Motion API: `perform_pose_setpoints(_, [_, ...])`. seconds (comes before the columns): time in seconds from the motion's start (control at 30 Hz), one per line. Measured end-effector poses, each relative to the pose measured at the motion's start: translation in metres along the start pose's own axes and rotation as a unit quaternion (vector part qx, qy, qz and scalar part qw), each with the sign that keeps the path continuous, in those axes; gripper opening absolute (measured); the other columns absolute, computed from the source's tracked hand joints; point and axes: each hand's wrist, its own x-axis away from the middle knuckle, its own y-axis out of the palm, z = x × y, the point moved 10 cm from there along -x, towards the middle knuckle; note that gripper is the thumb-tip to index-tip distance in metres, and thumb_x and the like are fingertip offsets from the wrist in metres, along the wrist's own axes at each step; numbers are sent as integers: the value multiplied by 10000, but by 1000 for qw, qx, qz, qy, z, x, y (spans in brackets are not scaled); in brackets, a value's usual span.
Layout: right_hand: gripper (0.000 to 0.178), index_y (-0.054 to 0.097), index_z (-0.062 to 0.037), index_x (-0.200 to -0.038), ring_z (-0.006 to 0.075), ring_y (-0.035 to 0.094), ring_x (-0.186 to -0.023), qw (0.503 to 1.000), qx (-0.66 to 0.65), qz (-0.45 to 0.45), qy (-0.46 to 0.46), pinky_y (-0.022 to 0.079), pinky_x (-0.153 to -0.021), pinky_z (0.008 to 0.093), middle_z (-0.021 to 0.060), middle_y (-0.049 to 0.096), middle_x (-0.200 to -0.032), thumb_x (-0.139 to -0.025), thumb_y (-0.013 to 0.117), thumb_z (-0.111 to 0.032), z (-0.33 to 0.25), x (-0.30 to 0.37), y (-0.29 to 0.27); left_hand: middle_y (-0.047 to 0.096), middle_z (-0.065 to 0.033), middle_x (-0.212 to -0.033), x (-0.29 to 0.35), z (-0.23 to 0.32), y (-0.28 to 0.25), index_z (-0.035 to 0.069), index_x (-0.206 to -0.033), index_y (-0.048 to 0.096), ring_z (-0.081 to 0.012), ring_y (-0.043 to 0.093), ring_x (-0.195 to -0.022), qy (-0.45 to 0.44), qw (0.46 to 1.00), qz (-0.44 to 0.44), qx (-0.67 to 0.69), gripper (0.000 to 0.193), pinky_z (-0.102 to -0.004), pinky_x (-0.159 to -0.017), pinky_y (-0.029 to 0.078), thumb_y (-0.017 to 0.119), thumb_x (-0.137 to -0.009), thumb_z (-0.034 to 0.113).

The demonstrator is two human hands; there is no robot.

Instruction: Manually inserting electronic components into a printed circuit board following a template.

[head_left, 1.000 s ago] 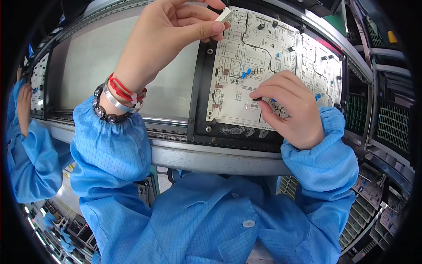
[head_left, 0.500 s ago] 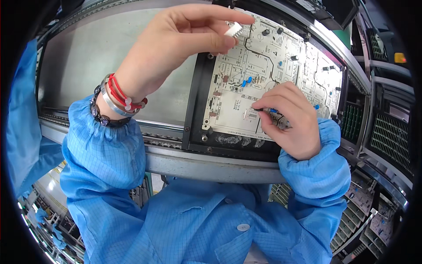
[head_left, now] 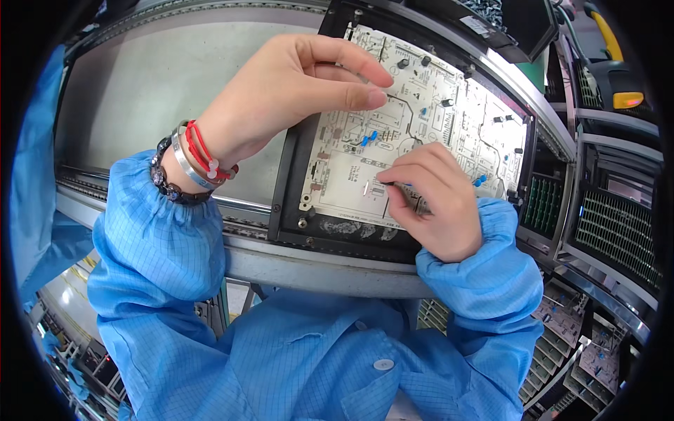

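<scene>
A pale printed circuit board (head_left: 351, 200) lies in a black frame (head_left: 289, 189) and carries black cylindrical capacitors (head_left: 447, 103) and blue disc-shaped parts (head_left: 369, 138). Above its upper left part is my left hand (head_left: 302, 84), thumb and index finger curled toward each other. What these fingers hold, if anything, is hidden. Low over the board's near middle, my right hand (head_left: 435, 200) pinches a small dark component (head_left: 386, 184) between thumb and index finger. The component's far side and any leads cannot be made out.
A metal rail (head_left: 323, 272) runs along the near side. Left of the frame lies a grey flat surface (head_left: 168, 91). A black bin of small parts (head_left: 484, 10) stands at the far right, beside a yellow-and-black handheld device (head_left: 621, 77). Racks of boards (head_left: 618, 224) stand right.
The whole view has shifted, so the board appears farther left. My left hand has come lower and nearer, and the white pin connector in its fingers no longer shows. My right hand keeps its pinch.
</scene>
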Motion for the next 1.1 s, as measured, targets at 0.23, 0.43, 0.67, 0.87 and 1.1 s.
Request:
perform_pose_setpoints(0.23, [250,607,-10,-836,269,541,-758,999,22,47,2,466,-660,338,100,573,-799,-613,640,95,-3,7,0,542,-68,-1147,-3,4,12,-35,-973,634,-107,595,-938,9,999,-21,38,179,-234,-867,472,586,-802,-59])
perform_pose_setpoints(0.43, [244,611,-12,-836,263,540,-749,999,-7,37,2,468,-653,334,96,574,-795,-617,644,90,2,4,-5,544,-71,-1147,-10,1,8,-39,-991,625,-110,596,-944,-18,998,11,52,188,-238,-873,475,599,-804,-43])
perform_pose_setpoints(0.67, [263,621,-9,-867,263,542,-757,1000,15,16,-9,469,-660,334,98,578,-812,-624,653,86,-6,-3,-3,556,-78,-1141,-13,7,13,-33,-1007,619,-105,590,-956,-21,1000,3,23,201,-232,-865,477,616,-806,-24])
perform_pose_setpoints(0.87, [384,613,5,-1066,248,583,-861,997,51,-32,36,473,-764,316,121,624,-956,-690,650,73,-4,-14,-47,601,-53,-1048,-12,9,9,-31,-1006,617,-80,585,-878,9,1000,12,16,219,-211,-817,480,632,-787,-42])
perform_pose_setpoints(1.1, [240,586,13,-1097,180,604,-945,981,-65,173,54,473,-827,282,121,642,-971,-877,506,-42,81,-59,-156,628,3,-915,-24,29,48,11,-998,628,-31,508,-704,70,963,22,-258,287,-174,-605,400,671,-723,-61])
